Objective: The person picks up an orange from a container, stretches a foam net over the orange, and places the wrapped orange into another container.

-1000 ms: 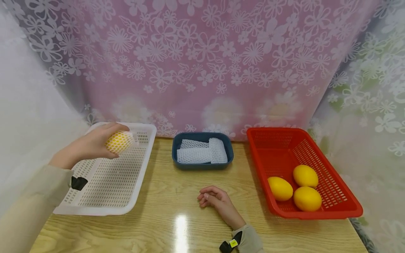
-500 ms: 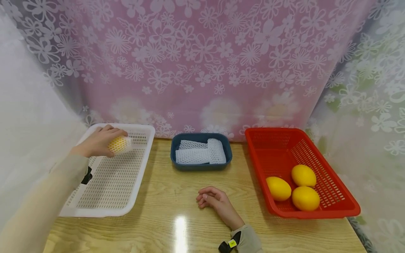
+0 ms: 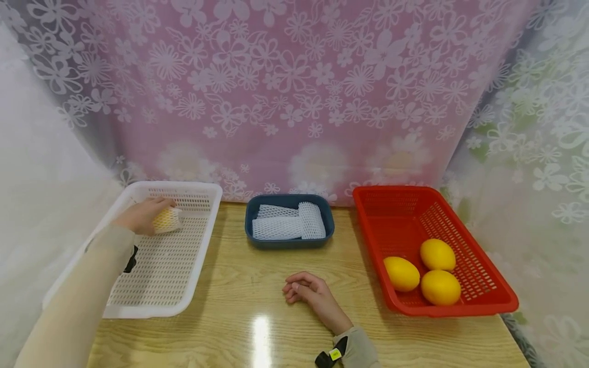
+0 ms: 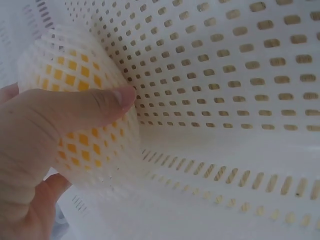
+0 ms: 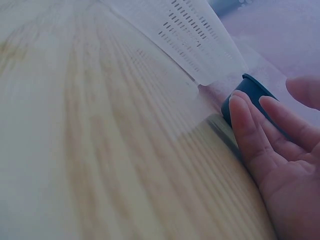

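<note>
Inside the white basket (image 3: 172, 299), toward its back, my left hand (image 3: 143, 215) grips a rounded yellow fruit (image 3: 162, 221) wrapped in a white foam net. The left wrist view shows the thumb (image 4: 100, 106) across the net, with yellow (image 4: 75, 75) showing through its mesh and the perforated basket floor right beside it. My right hand (image 3: 315, 297) rests on the wooden table in front of the blue tray, fingers loosely curled and holding nothing. In the right wrist view its fingers (image 5: 245, 120) overlap the blue tray (image 5: 255, 92).
At the back middle, the dark blue tray (image 3: 290, 244) holds several white foam nets (image 3: 276, 228). On the right stands a red basket (image 3: 400, 220) with three yellow fruits (image 3: 440, 288) near its front. A pink flowered curtain (image 3: 285, 102) hangs behind, and pale curtains flank the table (image 3: 230, 286).
My left hand has lowered the netted fruit down into the white basket, still gripping it. The right hand stays in place on the table. The head view has shifted slightly.
</note>
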Demonstrator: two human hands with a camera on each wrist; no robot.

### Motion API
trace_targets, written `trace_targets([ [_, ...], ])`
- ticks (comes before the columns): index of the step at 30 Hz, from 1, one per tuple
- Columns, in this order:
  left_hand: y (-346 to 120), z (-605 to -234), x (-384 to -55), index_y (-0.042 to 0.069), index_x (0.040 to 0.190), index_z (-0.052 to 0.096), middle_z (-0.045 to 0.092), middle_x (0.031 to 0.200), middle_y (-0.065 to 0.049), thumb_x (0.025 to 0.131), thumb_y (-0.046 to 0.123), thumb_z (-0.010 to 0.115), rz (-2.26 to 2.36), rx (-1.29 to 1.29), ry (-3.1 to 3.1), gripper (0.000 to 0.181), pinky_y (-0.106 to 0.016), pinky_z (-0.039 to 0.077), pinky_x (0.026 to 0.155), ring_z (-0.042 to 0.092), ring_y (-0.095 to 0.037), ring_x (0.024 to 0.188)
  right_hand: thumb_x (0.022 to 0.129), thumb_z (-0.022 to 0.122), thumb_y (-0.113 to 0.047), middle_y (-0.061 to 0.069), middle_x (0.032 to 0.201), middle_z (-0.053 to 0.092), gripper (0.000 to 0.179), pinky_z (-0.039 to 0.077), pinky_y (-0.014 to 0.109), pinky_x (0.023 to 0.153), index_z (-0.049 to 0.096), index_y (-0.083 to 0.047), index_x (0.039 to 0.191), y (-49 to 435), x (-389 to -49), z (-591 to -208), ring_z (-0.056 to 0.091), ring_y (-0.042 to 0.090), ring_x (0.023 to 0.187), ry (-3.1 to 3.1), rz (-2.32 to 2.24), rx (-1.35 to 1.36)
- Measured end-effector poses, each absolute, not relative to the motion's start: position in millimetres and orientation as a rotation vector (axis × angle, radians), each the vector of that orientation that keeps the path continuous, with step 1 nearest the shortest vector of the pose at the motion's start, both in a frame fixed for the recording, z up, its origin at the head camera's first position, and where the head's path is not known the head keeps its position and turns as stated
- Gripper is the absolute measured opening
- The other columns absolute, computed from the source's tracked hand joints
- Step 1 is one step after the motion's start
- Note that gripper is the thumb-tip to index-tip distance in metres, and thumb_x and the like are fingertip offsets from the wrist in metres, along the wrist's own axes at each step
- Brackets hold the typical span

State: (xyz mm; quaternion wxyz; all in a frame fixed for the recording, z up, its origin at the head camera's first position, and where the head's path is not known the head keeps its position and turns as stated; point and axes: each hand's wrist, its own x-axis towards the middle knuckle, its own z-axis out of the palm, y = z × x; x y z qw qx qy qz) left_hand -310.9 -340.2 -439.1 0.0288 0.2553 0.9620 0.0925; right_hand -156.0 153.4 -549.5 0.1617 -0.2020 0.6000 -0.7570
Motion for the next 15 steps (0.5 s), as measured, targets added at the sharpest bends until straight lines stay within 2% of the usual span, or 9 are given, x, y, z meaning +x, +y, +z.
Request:
trace_targets([
  [3,-342.3,-440.4,-308.0,0.005,0.135,0.051,0.048,0.138,-0.024,0.058,-0.020,0.073,0.277,0.790,2.987,0.084,-0.056,0.052,0.078,0.039,-0.051,0.124,0.103,0.051,-0.009,0.036,0.111,0.060,0.037,0.057,0.037,0.083,0.048,0.020,0.126,152.2,-155.9,-549.8,0.068,0.023,0.090,1.714,-2.164,-0.579],
  [7,-341.1,-438.9,-305.7,0.008,0.138,0.049,0.046,0.135,-0.024,0.060,-0.018,0.075,0.238,0.783,3.010,0.086,-0.071,0.040,0.088,0.034,-0.052,0.122,0.103,0.052,-0.010,0.037,0.110,0.060,0.037,0.057,0.038,0.082,0.049,0.020,0.125,152.1,-156.5,-549.8,0.068,0.023,0.089,1.718,-2.168,-0.584],
  [11,-335.6,-433.1,-305.6,0.010,0.146,0.043,0.039,0.141,-0.027,0.062,-0.008,0.081,0.234,0.706,2.973,0.093,-0.081,0.023,0.095,0.027,-0.055,0.127,0.103,0.052,-0.011,0.036,0.111,0.060,0.039,0.057,0.038,0.083,0.049,0.020,0.126,152.2,-156.9,-548.6,0.068,0.023,0.090,1.721,-2.163,-0.575],
  [13,-330.2,-426.8,-306.0,0.009,0.147,0.041,0.035,0.143,-0.029,0.065,0.001,0.086,0.240,0.680,2.940,0.095,-0.081,0.021,0.096,0.023,-0.056,0.130,0.103,0.053,-0.013,0.035,0.111,0.061,0.040,0.057,0.038,0.083,0.049,0.020,0.126,152.2,-156.6,-548.0,0.068,0.023,0.090,1.725,-2.156,-0.564],
  [15,-322.3,-417.1,-306.2,0.009,0.146,0.042,0.033,0.144,-0.030,0.068,0.008,0.087,0.228,0.661,2.930,0.091,-0.080,0.023,0.094,0.022,-0.056,0.130,0.103,0.053,-0.014,0.035,0.111,0.061,0.041,0.057,0.038,0.083,0.049,0.020,0.126,151.9,-156.2,-547.2,0.068,0.023,0.090,1.727,-2.150,-0.555],
])
